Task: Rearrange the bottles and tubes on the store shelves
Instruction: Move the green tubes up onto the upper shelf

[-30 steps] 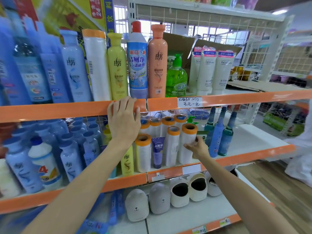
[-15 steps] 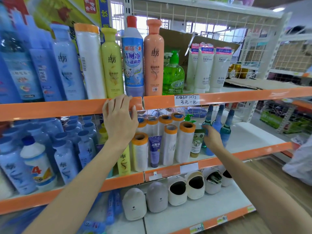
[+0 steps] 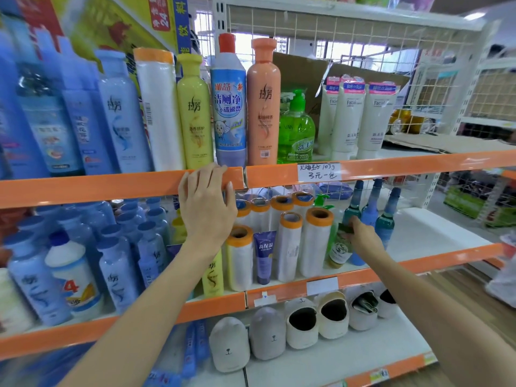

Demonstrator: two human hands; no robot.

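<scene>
Middle shelf, right end: small green-labelled bottle stands upright just beside white rolls, dark blue bottles just behind. My right hand nearer, fingers curled onto bottle's upper part; grip partly hidden. My left hand rests on upper shelf's orange edge, fingers relaxed, holding nothing.

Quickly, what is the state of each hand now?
Left hand: open, fingers resting on the orange shelf edge.
Right hand: reaching at the small green bottle; grip cannot be told.
</scene>
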